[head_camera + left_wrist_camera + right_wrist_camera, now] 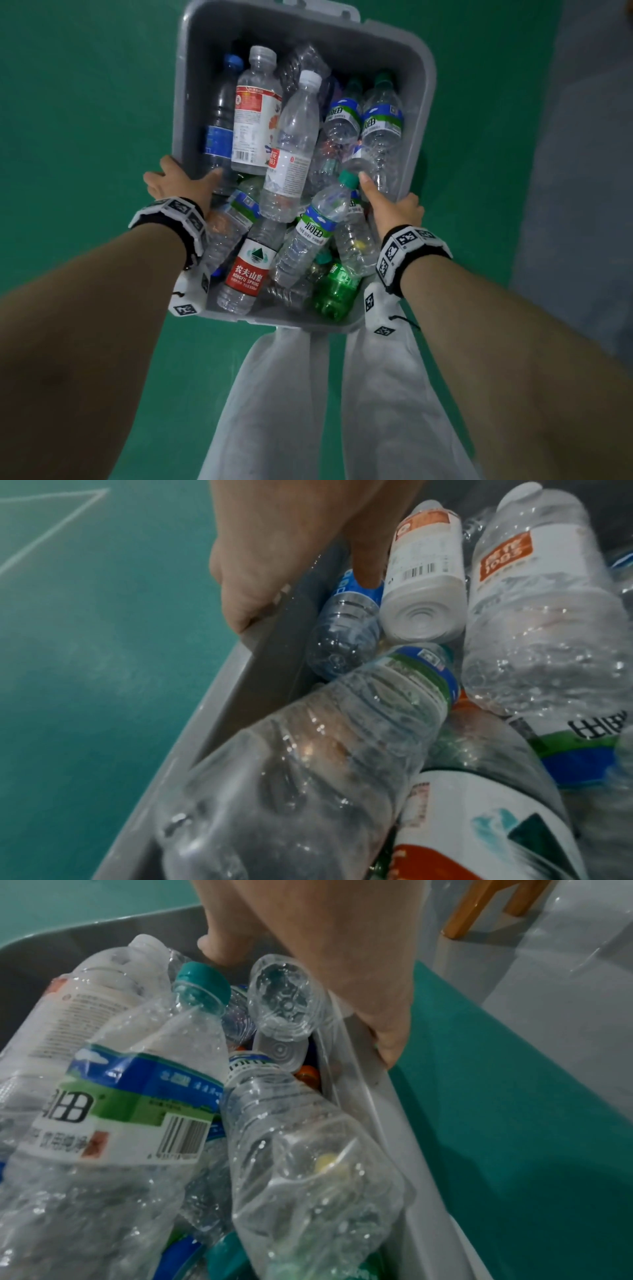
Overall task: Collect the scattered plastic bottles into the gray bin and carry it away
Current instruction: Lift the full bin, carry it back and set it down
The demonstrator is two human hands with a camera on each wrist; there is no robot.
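The gray bin (426, 78) hangs in the air in front of me, above the floor. Several empty plastic bottles fill it, among them a clear white-capped bottle (291, 147), a red-labelled bottle (246, 270) and a green bottle (334, 291). My left hand (181, 185) grips the bin's left rim (219, 696), thumb inside against a blue-labelled bottle (342, 631), fingers curled under the edge. My right hand (394, 205) grips the right rim (387, 1123) the same way, thumb inside beside a teal-capped bottle (143, 1096). Both hands' fingertips are hidden under the rim.
Green floor (85, 102) lies under the bin, with a grey strip (582, 171) at the right. My white trousers (376, 394) show below the bin. A wooden furniture leg (479, 909) stands on the grey floor to the right. White lines (51, 531) mark the green floor.
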